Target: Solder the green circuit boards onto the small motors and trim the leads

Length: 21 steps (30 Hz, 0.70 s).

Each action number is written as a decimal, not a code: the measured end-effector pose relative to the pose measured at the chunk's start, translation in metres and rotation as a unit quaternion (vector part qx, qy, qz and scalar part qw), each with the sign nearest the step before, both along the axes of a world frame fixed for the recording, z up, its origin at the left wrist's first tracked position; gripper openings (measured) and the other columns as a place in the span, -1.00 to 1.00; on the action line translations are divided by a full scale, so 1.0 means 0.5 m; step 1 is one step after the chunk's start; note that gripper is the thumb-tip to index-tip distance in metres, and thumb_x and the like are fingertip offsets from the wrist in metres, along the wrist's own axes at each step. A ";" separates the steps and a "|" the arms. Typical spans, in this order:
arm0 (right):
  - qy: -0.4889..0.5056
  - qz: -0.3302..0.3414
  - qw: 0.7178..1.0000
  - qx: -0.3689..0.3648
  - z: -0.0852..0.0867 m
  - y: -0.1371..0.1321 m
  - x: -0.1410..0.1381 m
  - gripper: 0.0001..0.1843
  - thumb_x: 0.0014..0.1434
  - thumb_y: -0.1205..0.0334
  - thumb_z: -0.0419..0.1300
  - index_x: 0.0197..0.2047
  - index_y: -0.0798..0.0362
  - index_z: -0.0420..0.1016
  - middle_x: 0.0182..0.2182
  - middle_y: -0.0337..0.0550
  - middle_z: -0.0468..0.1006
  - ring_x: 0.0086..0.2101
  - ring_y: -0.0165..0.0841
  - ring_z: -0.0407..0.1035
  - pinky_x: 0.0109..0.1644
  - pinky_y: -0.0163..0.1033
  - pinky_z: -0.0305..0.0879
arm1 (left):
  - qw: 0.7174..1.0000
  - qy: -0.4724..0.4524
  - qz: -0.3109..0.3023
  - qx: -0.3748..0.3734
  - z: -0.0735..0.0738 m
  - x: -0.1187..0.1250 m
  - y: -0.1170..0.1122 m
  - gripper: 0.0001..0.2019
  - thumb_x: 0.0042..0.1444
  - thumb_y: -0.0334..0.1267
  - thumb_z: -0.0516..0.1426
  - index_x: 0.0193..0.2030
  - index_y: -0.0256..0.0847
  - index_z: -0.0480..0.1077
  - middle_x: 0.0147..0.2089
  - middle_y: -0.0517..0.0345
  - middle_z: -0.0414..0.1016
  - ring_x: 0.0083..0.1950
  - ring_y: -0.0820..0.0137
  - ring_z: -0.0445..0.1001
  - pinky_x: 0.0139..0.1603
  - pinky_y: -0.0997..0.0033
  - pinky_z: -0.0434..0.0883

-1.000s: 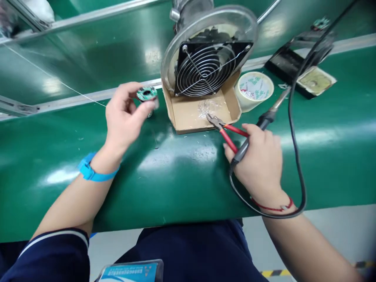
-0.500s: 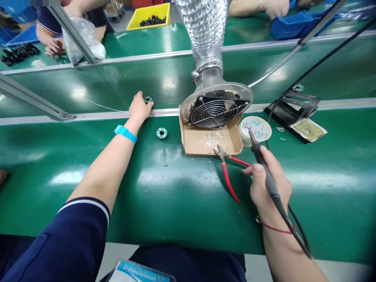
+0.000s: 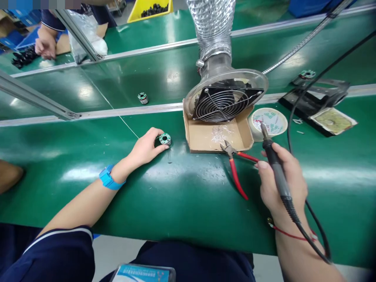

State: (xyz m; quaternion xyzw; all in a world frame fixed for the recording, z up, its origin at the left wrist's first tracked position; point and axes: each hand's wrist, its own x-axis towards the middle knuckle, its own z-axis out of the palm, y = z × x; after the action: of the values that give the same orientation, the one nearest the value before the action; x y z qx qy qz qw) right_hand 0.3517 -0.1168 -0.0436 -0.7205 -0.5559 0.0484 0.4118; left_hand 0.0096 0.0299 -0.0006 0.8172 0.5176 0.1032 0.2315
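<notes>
My left hand [image 3: 148, 147] has its thumb and forefinger closed around a small round motor part with a green ring circuit board [image 3: 168, 143] on the table. A thin solder wire [image 3: 128, 127] runs from this hand toward the back left. In my right hand [image 3: 289, 184] is a soldering iron [image 3: 277, 172], its tip above a pale round roll [image 3: 274, 120] with silvery bits inside. Red-handled cutters [image 3: 239, 182] lie beside that hand, jaws at the edge of a cardboard tray [image 3: 202, 141]. Behind the metal rail stands a similar round part [image 3: 143, 98].
A fume fan [image 3: 220, 105] on a silver duct [image 3: 212, 27] hangs over the tray. At right sit a black iron stand with a yellow sponge [image 3: 333, 119] and another round part [image 3: 307, 76]. The iron's cable [image 3: 323, 76] crosses there. Another person's hand [image 3: 45, 45] is at upper left.
My left hand has let go of the round part behind the rail, come nearer and taken hold of the one on the table. My right hand still holds the iron over the roll.
</notes>
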 end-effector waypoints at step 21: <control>0.199 0.269 0.938 -0.091 0.148 -0.028 -0.122 -0.49 0.26 0.27 0.23 0.25 -0.11 0.29 -0.25 -0.29 0.56 -0.25 -0.45 0.51 -0.04 -0.26 0.52 | 0.925 -0.238 -0.185 -0.230 0.051 0.156 -0.200 -0.53 0.18 -0.13 0.31 0.20 -0.17 0.44 -0.15 0.15 0.42 -0.42 0.55 0.23 -0.48 0.53 0.22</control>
State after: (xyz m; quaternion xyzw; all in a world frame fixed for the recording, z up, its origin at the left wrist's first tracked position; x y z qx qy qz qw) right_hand 0.2908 -0.1310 0.0305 -0.5540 -0.6287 0.3502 0.4185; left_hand 0.0878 -0.0699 0.0251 0.7737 0.2967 0.1282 0.5449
